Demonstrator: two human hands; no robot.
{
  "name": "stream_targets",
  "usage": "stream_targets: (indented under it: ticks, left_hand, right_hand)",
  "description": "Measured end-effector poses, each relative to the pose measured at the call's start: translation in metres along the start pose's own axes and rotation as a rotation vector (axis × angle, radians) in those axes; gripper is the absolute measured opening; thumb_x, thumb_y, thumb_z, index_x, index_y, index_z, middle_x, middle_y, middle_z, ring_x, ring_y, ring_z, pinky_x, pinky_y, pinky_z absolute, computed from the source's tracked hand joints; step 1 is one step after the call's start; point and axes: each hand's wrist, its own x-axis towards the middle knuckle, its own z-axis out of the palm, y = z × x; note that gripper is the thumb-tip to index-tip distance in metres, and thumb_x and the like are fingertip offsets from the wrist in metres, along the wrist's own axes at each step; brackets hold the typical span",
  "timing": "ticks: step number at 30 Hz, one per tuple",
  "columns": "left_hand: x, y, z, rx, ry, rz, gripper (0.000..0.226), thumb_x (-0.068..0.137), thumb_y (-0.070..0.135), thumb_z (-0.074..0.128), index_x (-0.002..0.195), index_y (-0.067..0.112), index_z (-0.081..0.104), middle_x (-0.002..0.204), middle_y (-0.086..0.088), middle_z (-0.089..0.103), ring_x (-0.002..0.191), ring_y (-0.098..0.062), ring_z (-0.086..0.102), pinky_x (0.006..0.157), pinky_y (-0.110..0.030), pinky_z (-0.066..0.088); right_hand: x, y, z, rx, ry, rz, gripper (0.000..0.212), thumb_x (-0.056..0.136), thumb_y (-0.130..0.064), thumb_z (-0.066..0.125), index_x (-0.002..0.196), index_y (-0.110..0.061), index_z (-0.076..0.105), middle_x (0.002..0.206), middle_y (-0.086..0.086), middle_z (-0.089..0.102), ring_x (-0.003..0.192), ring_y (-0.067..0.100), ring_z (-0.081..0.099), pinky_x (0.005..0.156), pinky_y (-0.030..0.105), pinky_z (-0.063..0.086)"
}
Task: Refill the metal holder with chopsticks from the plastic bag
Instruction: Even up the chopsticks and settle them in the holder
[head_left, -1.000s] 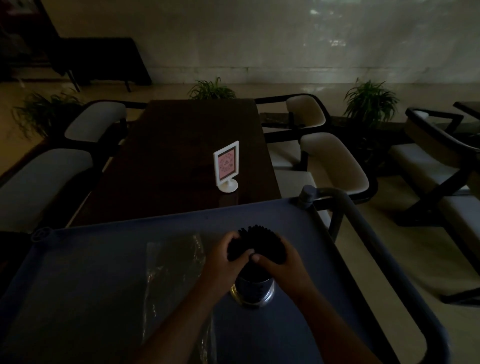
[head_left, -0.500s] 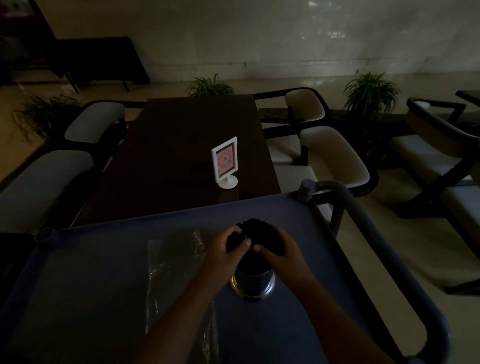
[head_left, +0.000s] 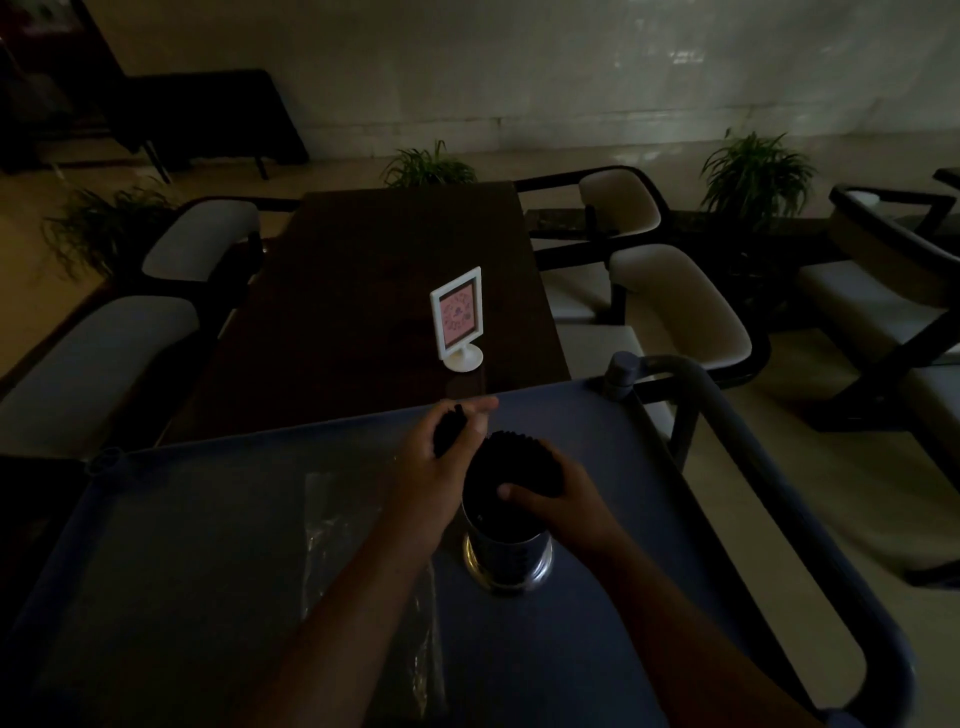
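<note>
A round metal holder (head_left: 508, 564) stands upright on the blue cart top (head_left: 208, 545), packed with a bundle of black chopsticks (head_left: 511, 460) whose ends stick up. My right hand (head_left: 558, 501) wraps the right side of that bundle. My left hand (head_left: 441, 457) is raised just left of it, fingers closed around a few black chopsticks (head_left: 451, 427) lifted clear of the bundle. A clear plastic bag (head_left: 337, 525) lies flat on the cart to the left, partly under my left forearm.
The cart's grey handle bar (head_left: 727, 441) runs along its right side. Beyond the cart is a dark wooden table (head_left: 363, 291) with a white sign stand (head_left: 458, 319). Padded chairs flank the table, and potted plants stand at the back.
My left hand has come off the bundle, rising up and back with a few chopsticks in it. My right hand stays on the bundle. The view has shifted slightly.
</note>
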Motion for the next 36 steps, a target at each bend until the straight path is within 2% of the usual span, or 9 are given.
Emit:
stream_targets:
  ticks: [4, 8, 13, 17, 20, 29, 31, 33, 36]
  left_hand:
    - [0.001, 0.023, -0.007, 0.001, -0.017, 0.044, 0.015, 0.097, 0.024, 0.054, 0.101, 0.013, 0.062, 0.104, 0.006, 0.075, 0.095, -0.004, 0.069, 0.076, -0.024, 0.056]
    - [0.006, 0.041, -0.014, 0.002, -0.003, 0.094, 0.016, 0.097, 0.025, 0.055, 0.101, 0.011, 0.062, 0.096, -0.002, 0.076, 0.099, -0.014, 0.07, 0.094, -0.046, 0.052]
    - [0.012, 0.049, -0.021, -0.032, -0.001, 0.098, 0.018, 0.093, 0.031, 0.057, 0.101, 0.015, 0.062, 0.088, -0.003, 0.076, 0.097, -0.021, 0.071, 0.095, -0.054, 0.051]
    - [0.011, 0.047, -0.02, 0.013, -0.022, 0.083, 0.014, 0.095, 0.032, 0.055, 0.09, 0.021, 0.062, 0.085, -0.004, 0.073, 0.089, -0.02, 0.069, 0.094, -0.057, 0.05]
    - [0.008, 0.041, -0.017, 0.002, -0.001, 0.061, 0.016, 0.097, 0.026, 0.055, 0.091, 0.013, 0.062, 0.084, -0.01, 0.071, 0.087, -0.023, 0.069, 0.095, -0.055, 0.049]
    - [0.002, 0.022, -0.01, -0.007, -0.061, -0.022, 0.018, 0.098, 0.014, 0.054, 0.102, -0.002, 0.061, 0.099, -0.01, 0.075, 0.093, -0.019, 0.072, 0.089, -0.038, 0.056]
    - [0.0, 0.02, -0.01, 0.0, -0.056, -0.017, 0.018, 0.097, 0.018, 0.055, 0.099, 0.001, 0.062, 0.093, -0.01, 0.075, 0.089, -0.017, 0.071, 0.087, -0.035, 0.054]
    - [0.001, 0.022, -0.013, -0.008, -0.028, -0.014, 0.018, 0.097, 0.024, 0.055, 0.094, 0.008, 0.063, 0.087, -0.007, 0.075, 0.088, -0.018, 0.071, 0.088, -0.04, 0.054]
    - [0.008, 0.034, -0.022, -0.059, 0.012, 0.017, 0.014, 0.096, 0.028, 0.056, 0.092, 0.016, 0.062, 0.077, 0.001, 0.073, 0.089, -0.021, 0.072, 0.092, -0.048, 0.053]
  right_hand:
    - [0.004, -0.003, -0.002, -0.006, -0.043, 0.025, 0.041, 0.074, -0.016, 0.083, 0.107, -0.032, 0.066, 0.107, -0.005, 0.075, 0.099, 0.013, 0.072, 0.077, 0.023, 0.057]
    - [0.006, 0.0, -0.002, 0.009, -0.065, 0.031, 0.046, 0.073, -0.013, 0.083, 0.115, -0.024, 0.066, 0.112, 0.002, 0.074, 0.104, 0.018, 0.071, 0.083, 0.029, 0.057]
    - [0.008, 0.001, -0.003, -0.008, -0.063, 0.046, 0.048, 0.073, -0.015, 0.084, 0.116, -0.021, 0.064, 0.111, 0.001, 0.074, 0.103, 0.016, 0.071, 0.08, 0.026, 0.056]
    - [0.007, -0.001, -0.003, -0.011, -0.049, 0.021, 0.056, 0.073, -0.009, 0.084, 0.121, -0.02, 0.059, 0.114, 0.004, 0.07, 0.107, 0.018, 0.068, 0.085, 0.033, 0.058]
    - [0.004, -0.001, -0.001, -0.014, -0.012, 0.007, 0.061, 0.07, -0.006, 0.085, 0.12, -0.027, 0.056, 0.116, 0.0, 0.067, 0.108, 0.011, 0.067, 0.082, 0.026, 0.057]
    - [-0.005, 0.001, 0.001, 0.004, 0.007, 0.013, 0.059, 0.071, -0.007, 0.083, 0.119, -0.03, 0.057, 0.116, 0.001, 0.068, 0.109, 0.013, 0.067, 0.08, 0.026, 0.057]
    - [-0.006, -0.001, 0.003, -0.001, 0.006, 0.012, 0.059, 0.07, -0.015, 0.085, 0.117, -0.037, 0.058, 0.117, 0.0, 0.068, 0.11, 0.015, 0.067, 0.081, 0.029, 0.058]
    - [-0.009, -0.001, 0.003, -0.001, 0.016, -0.002, 0.058, 0.067, -0.02, 0.086, 0.114, -0.041, 0.059, 0.117, -0.002, 0.069, 0.11, 0.016, 0.066, 0.082, 0.03, 0.058]
    - [-0.013, 0.0, 0.002, -0.007, 0.046, -0.027, 0.063, 0.067, -0.015, 0.086, 0.119, -0.034, 0.057, 0.121, 0.0, 0.067, 0.114, 0.016, 0.064, 0.086, 0.031, 0.057]
